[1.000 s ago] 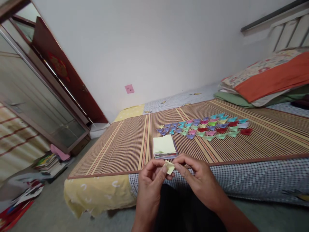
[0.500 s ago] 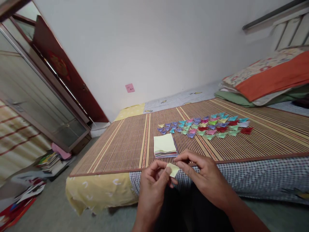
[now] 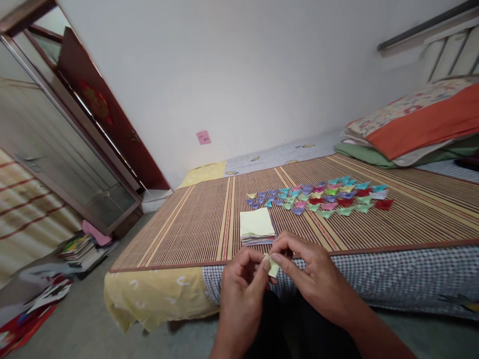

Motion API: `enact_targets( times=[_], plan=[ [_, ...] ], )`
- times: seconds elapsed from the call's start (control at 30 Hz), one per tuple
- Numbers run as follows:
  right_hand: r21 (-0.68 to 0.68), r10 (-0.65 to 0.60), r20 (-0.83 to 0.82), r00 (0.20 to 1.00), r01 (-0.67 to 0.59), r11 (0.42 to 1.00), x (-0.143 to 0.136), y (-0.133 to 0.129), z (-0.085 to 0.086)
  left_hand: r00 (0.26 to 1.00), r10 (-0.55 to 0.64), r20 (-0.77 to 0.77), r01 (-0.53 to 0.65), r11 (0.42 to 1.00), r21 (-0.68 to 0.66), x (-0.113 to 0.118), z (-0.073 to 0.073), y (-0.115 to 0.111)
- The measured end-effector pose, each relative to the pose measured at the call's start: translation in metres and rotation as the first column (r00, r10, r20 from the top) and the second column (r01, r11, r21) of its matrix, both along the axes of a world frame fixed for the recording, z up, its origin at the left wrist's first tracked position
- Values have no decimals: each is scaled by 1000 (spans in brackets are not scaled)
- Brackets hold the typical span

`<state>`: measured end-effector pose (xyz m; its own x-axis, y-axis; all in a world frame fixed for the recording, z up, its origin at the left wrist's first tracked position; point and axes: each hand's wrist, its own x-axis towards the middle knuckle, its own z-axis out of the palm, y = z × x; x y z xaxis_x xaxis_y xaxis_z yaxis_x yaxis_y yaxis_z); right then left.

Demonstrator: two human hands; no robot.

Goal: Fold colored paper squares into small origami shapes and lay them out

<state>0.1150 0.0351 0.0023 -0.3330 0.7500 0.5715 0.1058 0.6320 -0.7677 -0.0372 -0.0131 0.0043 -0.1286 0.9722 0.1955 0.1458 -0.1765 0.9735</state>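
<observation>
A small pale yellow folded paper is pinched between my two hands in front of the bed's edge. My left hand grips its left side between thumb and fingers. At its upper right, my right hand pinches it with thumb and index finger. Just beyond my hands lies a stack of paper sheets, pale yellow on top, with coloured edges below. Several rows of small folded paper pieces in blue, purple, green, pink, red and yellow spread over the mat behind and to the right.
A striped woven mat covers the bed. Folded bedding is piled at the right. Books stand low at the far left, near a glass door. A pink card is on the wall.
My right thumb and index finger have closed on the yellow paper, which now looks narrower and turned. The view has shifted slightly.
</observation>
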Motion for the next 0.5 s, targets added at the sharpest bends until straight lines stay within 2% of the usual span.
enact_targets(
  times=[0.23, 0.5],
  plan=[
    [47, -14, -10, 1000, 14, 999, 1, -2, -1, 995, 1, 100, 1, 1000, -17, 1, 2, -3],
    [44, 8, -60, 998, -6, 999, 1, 1, -5, 981, 25, 191, -32, 999, 37, 3, -4, 0]
  ],
)
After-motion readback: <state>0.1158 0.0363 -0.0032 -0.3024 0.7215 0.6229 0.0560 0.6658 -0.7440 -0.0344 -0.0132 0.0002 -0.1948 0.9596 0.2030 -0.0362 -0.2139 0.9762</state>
